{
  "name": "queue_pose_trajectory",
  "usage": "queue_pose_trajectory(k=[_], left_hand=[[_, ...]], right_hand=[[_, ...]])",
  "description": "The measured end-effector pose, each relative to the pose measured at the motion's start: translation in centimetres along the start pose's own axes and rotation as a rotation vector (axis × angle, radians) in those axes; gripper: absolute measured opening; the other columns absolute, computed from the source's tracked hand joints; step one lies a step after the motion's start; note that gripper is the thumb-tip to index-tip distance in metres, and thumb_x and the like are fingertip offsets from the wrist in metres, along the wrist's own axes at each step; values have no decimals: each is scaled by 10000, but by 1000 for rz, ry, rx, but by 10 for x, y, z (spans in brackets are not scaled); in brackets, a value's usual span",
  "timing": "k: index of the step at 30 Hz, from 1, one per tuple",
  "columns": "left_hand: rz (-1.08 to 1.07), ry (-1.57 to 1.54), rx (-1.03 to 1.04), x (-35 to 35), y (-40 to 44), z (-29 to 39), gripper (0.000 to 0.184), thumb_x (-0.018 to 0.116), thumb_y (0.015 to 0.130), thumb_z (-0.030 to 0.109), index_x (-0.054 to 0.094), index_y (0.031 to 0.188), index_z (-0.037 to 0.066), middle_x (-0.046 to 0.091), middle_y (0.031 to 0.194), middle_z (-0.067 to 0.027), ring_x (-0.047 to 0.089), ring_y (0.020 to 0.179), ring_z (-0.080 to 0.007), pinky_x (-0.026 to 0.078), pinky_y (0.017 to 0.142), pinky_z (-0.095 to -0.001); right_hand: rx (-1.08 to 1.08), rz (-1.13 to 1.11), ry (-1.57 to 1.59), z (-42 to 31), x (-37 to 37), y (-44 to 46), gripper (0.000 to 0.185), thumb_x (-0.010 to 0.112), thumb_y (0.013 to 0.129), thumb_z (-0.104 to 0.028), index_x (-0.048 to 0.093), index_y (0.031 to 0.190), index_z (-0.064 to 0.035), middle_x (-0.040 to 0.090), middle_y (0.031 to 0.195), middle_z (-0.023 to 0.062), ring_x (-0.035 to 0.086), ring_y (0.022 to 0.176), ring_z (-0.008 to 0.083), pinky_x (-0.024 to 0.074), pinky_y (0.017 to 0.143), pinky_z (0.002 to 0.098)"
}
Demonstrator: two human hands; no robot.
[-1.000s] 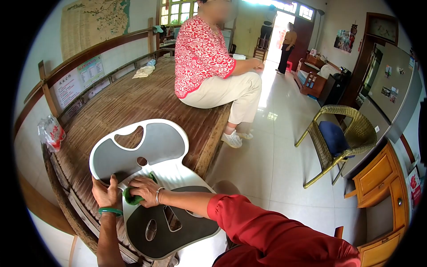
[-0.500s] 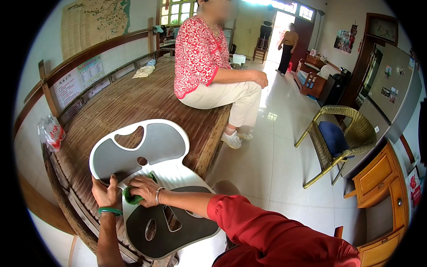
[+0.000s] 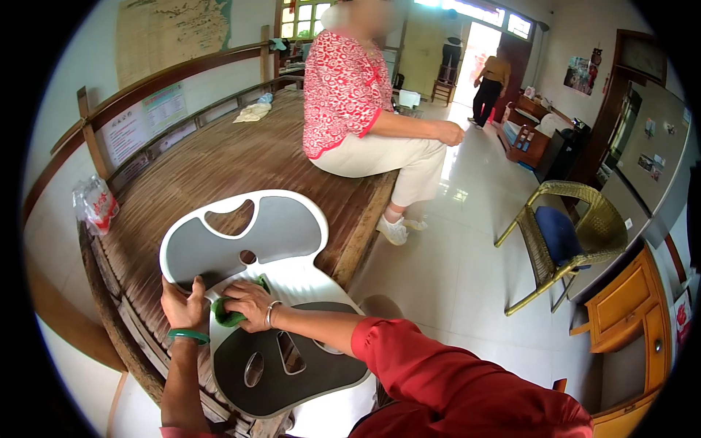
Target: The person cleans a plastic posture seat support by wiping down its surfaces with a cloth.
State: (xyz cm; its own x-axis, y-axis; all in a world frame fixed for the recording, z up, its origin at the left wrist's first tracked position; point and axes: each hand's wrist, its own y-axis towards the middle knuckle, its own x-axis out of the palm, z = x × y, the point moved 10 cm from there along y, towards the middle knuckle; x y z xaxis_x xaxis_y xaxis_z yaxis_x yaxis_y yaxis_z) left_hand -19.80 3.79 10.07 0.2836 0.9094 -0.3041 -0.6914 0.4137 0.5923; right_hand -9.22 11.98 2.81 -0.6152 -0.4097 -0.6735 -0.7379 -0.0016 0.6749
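A white plastic seat with grey pads (image 3: 288, 226), shaped like a legless chair with a backrest, rests on a bamboo platform bed (image 3: 241, 157). My left hand (image 3: 184, 303) grips the left edge of the seat where backrest and base meet, thumb on the grey pad. A green bangle is on that wrist. My right hand (image 3: 248, 305) presses a green cloth (image 3: 228, 314) against the white part between the two pads. The cloth is bunched under my fingers and partly hidden. A silver bracelet circles the right wrist.
A person in a red-and-white top (image 3: 347, 98) sits on the bed's edge. A wicker chair (image 3: 577, 244) with a blue cushion stands to the right, by wooden cabinets (image 3: 624, 306) and a fridge (image 3: 650, 160). Another person (image 3: 491, 87) is near the doorway. A plastic-wrapped package (image 3: 95, 206) is at far left.
The whole view has shifted slightly, moving things rightward. My right hand stays on the cloth between the pads, and my left hand keeps its hold. The person near the doorway has turned and changed stance.
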Motion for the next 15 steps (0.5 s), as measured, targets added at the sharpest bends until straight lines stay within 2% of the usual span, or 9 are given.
queue_pose_trajectory(k=[3, 8, 15], left_hand=[[-19, -21, -15, 1, 1, 1, 410, 692, 745, 100, 552, 1100, -49, 676, 919, -175, 652, 840, -230, 495, 771, -321], [-25, 1, -44, 1, 0, 3, 400, 686, 736, 91, 552, 1088, -43, 676, 918, -182, 660, 834, -267, 498, 772, -339], [-36, -28, -55, 0, 0, 13, 382, 677, 738, 86, 552, 1074, -43, 677, 906, -182, 665, 819, -270, 502, 763, -336]], right_hand=[[-16, 19, 23, -2, -3, -1, 330, 683, 513, -106, 613, 832, -63, 550, 1036, 111, 525, 1024, 314, 412, 935, 412], [-11, -6, -2, 1, 2, 0, 323, 701, 543, -132, 614, 850, -76, 548, 1010, 102, 525, 1019, 302, 417, 918, 407], [-15, 13, -13, -2, -2, 0, 324, 689, 534, -111, 605, 846, -83, 555, 1017, 93, 533, 1006, 300, 429, 909, 407]])
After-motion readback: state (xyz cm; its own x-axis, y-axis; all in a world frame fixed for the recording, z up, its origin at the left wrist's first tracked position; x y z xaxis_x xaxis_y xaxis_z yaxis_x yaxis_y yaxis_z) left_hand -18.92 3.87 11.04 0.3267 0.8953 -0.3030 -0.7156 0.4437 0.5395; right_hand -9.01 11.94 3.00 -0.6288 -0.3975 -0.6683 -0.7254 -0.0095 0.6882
